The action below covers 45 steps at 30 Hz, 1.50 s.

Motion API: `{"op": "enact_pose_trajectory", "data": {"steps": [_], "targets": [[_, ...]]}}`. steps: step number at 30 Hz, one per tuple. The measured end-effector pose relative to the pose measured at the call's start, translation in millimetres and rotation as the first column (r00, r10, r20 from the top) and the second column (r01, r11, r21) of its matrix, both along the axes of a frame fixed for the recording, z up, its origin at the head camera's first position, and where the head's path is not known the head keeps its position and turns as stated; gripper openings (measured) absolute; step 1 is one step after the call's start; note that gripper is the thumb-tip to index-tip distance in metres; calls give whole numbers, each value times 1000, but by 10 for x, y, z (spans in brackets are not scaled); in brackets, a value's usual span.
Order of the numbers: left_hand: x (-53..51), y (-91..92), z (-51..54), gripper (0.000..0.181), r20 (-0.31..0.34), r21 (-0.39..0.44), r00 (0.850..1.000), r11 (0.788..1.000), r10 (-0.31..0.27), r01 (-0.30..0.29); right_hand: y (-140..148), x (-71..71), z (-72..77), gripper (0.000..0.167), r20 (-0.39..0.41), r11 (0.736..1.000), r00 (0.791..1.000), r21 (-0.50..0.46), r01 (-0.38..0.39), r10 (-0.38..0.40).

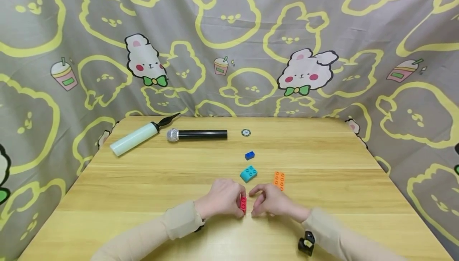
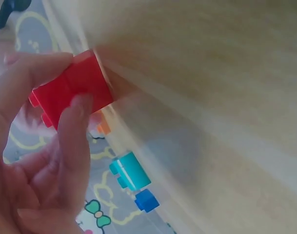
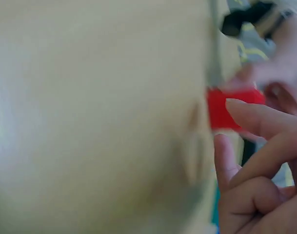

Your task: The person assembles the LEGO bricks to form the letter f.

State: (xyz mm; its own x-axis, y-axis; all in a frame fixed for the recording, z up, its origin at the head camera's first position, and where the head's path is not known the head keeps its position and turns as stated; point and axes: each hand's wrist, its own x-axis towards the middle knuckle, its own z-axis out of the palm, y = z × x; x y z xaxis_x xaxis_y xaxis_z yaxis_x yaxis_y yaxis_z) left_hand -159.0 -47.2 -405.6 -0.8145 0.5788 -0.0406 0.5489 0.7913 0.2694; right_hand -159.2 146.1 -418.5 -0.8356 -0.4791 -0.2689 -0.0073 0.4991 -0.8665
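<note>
My left hand (image 1: 223,198) pinches a red toy building brick (image 1: 243,204) between thumb and fingers, low over the table. Two rows of its studs show from above; in the left wrist view the red brick (image 2: 72,90) has a smooth face with a faint seam. Just to the right is my right hand (image 1: 273,200), thumb and index finger spread apart with a small gap to the brick. Nothing is in its grasp. The right wrist view has a right fingertip overlapping the red brick (image 3: 219,108). An orange brick (image 1: 279,179) lies partly hidden behind the right hand.
Beyond the hands lie a teal brick (image 1: 249,173) with a curved side and a small blue brick (image 1: 250,155). Farther back are a round chip (image 1: 246,132), a black microphone (image 1: 201,135) and a pale green hand pump (image 1: 136,138). A patterned curtain (image 1: 229,61) borders the wooden table (image 1: 322,149).
</note>
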Motion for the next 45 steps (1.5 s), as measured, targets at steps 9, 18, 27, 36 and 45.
{"op": "enact_pose_trajectory", "data": {"steps": [9, 18, 27, 36, 45], "targets": [[18, -42, 56, 45, -35, -36, 999, 999, 17, -18, 226, -268, 292, 56, -84, 996, 993, 37, 84, -81], [29, -52, 52, 49, -40, -37, 999, 999, 25, -27, 503, -338, 308, 55, -86, 986, 983, 24, 166, -163], [20, -42, -15, 41, -57, -18, 998, 1000, 9, -10, 843, -383, 158, 61, -81, 982, 979, 20, 189, -187], [21, -37, -48, 36, -57, -4, 998, 1000, 3, -4, 993, -561, 37, 65, -93, 982, 981, 67, 176, -170], [9, -27, -54, 36, -43, -17, 999, 1000, 13, -14, 1055, -844, -45, 74, -172, 971, 961, 137, -195, 217]]}}
